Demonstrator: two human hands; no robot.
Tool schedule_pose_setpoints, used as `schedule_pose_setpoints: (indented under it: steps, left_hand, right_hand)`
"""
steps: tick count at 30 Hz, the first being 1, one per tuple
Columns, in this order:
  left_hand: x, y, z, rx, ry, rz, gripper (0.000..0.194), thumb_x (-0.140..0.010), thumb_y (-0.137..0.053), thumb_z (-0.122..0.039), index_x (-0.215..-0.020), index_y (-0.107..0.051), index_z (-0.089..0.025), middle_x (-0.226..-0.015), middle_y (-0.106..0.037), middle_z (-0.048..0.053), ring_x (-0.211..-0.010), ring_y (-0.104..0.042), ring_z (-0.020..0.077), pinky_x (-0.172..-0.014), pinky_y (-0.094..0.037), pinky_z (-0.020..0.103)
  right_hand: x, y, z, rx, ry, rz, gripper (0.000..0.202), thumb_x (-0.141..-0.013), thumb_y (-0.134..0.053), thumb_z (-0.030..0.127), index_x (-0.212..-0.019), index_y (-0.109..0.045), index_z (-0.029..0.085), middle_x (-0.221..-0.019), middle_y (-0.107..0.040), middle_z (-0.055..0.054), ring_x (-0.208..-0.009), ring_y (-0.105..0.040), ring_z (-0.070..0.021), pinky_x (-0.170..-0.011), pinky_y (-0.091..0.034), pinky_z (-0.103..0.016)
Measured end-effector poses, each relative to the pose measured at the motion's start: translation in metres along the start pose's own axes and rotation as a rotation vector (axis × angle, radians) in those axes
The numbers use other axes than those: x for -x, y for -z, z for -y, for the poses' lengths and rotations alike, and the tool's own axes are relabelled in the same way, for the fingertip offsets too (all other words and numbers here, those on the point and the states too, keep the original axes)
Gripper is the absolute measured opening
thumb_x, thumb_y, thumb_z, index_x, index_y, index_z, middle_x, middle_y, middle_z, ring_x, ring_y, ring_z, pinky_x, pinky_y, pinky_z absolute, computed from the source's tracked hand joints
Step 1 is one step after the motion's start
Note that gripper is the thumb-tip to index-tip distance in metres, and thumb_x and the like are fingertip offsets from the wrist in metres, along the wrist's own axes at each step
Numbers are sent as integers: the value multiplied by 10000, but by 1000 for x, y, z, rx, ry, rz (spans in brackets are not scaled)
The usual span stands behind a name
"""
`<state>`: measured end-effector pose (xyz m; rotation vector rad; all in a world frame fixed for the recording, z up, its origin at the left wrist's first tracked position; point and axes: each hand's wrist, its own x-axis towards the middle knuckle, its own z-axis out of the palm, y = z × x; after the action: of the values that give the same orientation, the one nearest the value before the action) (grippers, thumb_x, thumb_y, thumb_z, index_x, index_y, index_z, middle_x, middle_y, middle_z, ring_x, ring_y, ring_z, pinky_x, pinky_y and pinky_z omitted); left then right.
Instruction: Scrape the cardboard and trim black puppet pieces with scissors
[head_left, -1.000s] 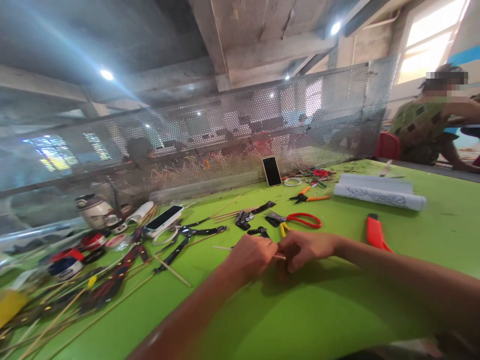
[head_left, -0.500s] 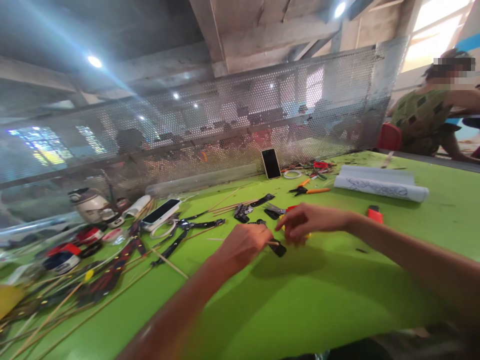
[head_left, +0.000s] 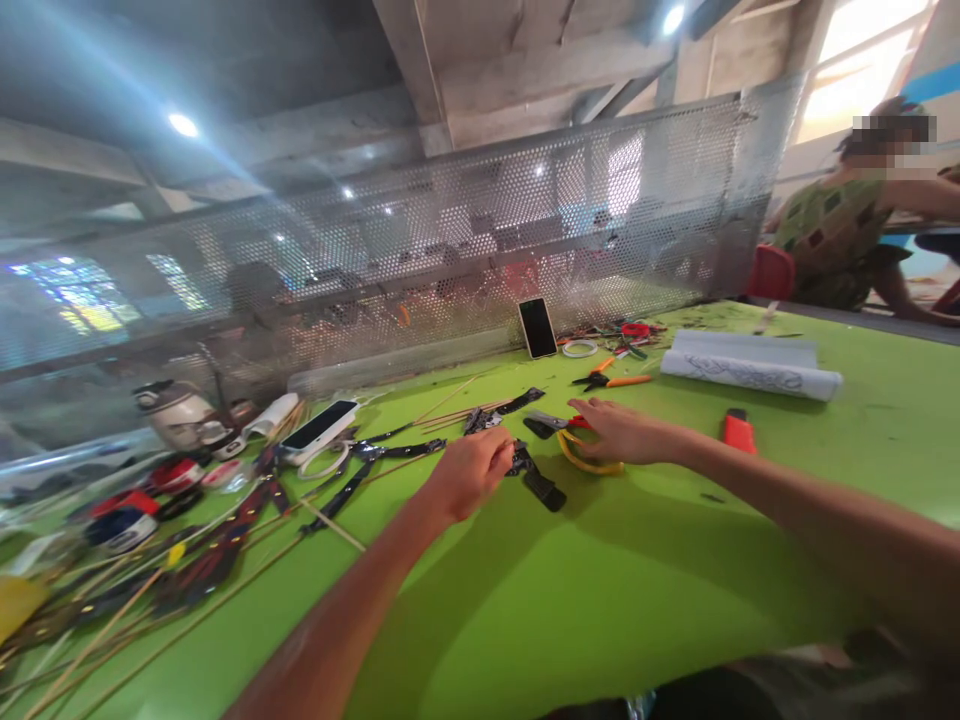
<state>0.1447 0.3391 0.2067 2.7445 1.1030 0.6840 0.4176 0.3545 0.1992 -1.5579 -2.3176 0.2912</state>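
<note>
My left hand [head_left: 474, 468] is closed in a fist beside a black strip-like piece [head_left: 541, 482] on the green table [head_left: 525, 620]; what its fingers grip, if anything, is hidden. To the right, my right hand [head_left: 616, 432] has its fingers apart over the handles of scissors with a red part [head_left: 576, 423], and a yellow ring-shaped item [head_left: 585, 462] curves below it. The scissors' blades point left. Just behind my left hand are more crumpled black pieces [head_left: 480, 418].
Orange-handled pliers [head_left: 626, 381], a propped phone [head_left: 538, 328], a paper roll [head_left: 750, 375] and a red cutter [head_left: 739, 432] lie farther off. Sticks, tape rolls [head_left: 178, 472] and a white device [head_left: 321, 427] crowd the left. A perforated screen [head_left: 420, 260] stands behind; a person sits at far right.
My left hand has moved left, away from the black piece, and the thin stick at its fingers no longer shows. My right hand has moved slightly right, its fingers spreading over the scissors.
</note>
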Motion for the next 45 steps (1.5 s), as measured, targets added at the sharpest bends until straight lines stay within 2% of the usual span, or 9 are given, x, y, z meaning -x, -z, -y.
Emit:
schedule_pose_setpoints:
  steps: [4, 8, 12, 16, 23, 27, 33, 37, 45]
  left_hand:
    - [2, 7, -3, 71, 12, -18, 269, -970, -278, -280, -769, -440, -207, -667, -466, -23, -624, -459, 150, -624, -318, 265]
    - [3, 12, -10, 132, 7, -79, 301, -977, -231, -314, -773, -425, -208, -646, -417, -25, -592, -415, 151, -623, -315, 277]
    - [6, 16, -23, 192, -18, -150, 286, -988, -228, -326, -799, -409, -210, -671, -423, -21, -607, -413, 150, -632, -324, 279]
    - [7, 19, -30, 247, -30, -195, 284, -996, -238, -329, -805, -409, -207, -678, -432, -18, -607, -409, 143, -623, -324, 276]
    - [7, 18, -34, 353, -73, -189, 284, -1000, -262, -307, -902, -499, -185, -717, -478, -11, -609, -401, 128, -604, -317, 266]
    - [7, 15, -35, 417, -92, -207, 298, -995, -288, -299, -946, -552, -170, -721, -486, -8, -631, -412, 128, -622, -326, 266]
    - [7, 10, -34, 517, -55, -189, 330, -989, -276, -329, -804, -500, -174, -648, -404, -27, -592, -366, 122, -574, -303, 259]
    - [8, 11, -33, 445, -69, -208, 304, -990, -282, -308, -820, -499, -179, -660, -424, -25, -600, -378, 125, -597, -314, 264]
    - [8, 13, -33, 416, -60, -183, 320, -996, -282, -324, -819, -507, -180, -691, -460, -17, -622, -407, 125, -607, -339, 251]
  right_hand:
    - [-11, 5, -6, -88, -42, -157, 633, -709, -616, 258, -1302, -453, 112, -1088, -558, -177, -867, -586, -274, -785, -469, -398]
    - [-18, 20, 3, -260, 25, -274, 589, -766, -605, 360, -1284, -402, 168, -1030, -533, -104, -881, -574, -225, -792, -504, -378]
    - [0, 30, 29, -392, 184, -241, 591, -780, -610, 511, -1217, -380, 185, -899, -506, -44, -798, -555, -186, -720, -526, -342]
    - [26, 27, 57, -316, 385, -192, 678, -735, -712, 508, -1244, -386, 202, -1113, -464, -104, -990, -526, -239, -895, -477, -403]
    - [36, 17, 71, -169, 318, -142, 782, -738, -688, 564, -1336, -348, 192, -1294, -390, -180, -1263, -397, -347, -1027, -396, -496]
    - [36, 18, 70, -171, 342, -118, 809, -753, -677, 564, -1372, -334, 172, -1272, -391, -177, -1235, -409, -327, -1040, -373, -518]
    - [38, 21, 75, -200, 376, -85, 815, -767, -675, 550, -1399, -350, 151, -1252, -411, -162, -1182, -430, -297, -1041, -382, -479]
    - [38, 23, 78, -237, 397, -76, 792, -772, -690, 501, -1403, -361, 152, -1174, -445, -122, -1083, -481, -250, -1018, -411, -431]
    - [39, 21, 77, -221, 414, -111, 789, -760, -706, 495, -1406, -382, 180, -1167, -485, -123, -1084, -503, -262, -970, -442, -410]
